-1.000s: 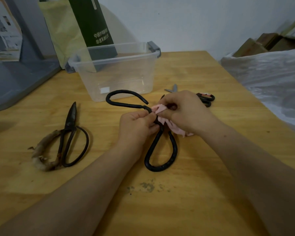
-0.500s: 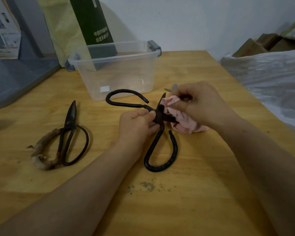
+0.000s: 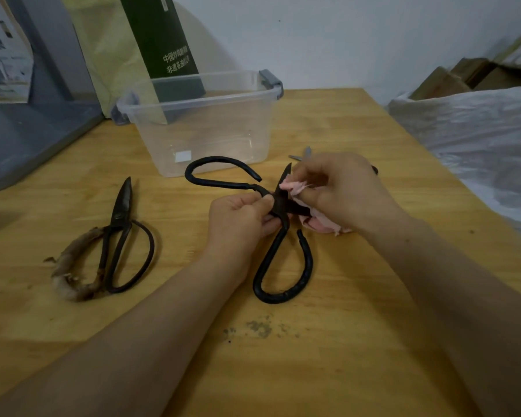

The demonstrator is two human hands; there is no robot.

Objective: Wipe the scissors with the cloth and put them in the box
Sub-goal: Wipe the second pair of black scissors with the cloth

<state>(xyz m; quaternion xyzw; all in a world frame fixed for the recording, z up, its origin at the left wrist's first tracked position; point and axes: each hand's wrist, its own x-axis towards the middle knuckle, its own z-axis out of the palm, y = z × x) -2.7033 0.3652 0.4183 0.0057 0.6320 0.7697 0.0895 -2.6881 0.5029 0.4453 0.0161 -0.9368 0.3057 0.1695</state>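
Large black scissors (image 3: 278, 272) with big loop handles lie spread wide on the wooden table (image 3: 328, 356). My left hand (image 3: 241, 218) grips them at the pivot. My right hand (image 3: 343, 194) pinches a pink cloth (image 3: 295, 186) against the blades, one blade tip pointing up beside the cloth. The clear plastic box (image 3: 202, 121) with grey latches stands just behind, with nothing in it.
An older pair of scissors (image 3: 118, 236) with a rag-wrapped handle lies at the left. A small pair of scissors (image 3: 301, 155) peeks out behind my right hand. A grey stand (image 3: 27, 136) and a green carton (image 3: 160, 40) are at the back left; a plastic-covered pile (image 3: 478, 139) borders the right edge.
My right hand has slid the pink cloth outward along the blades, away from the pivot toward the tips. The left hand and the handles have stayed put.
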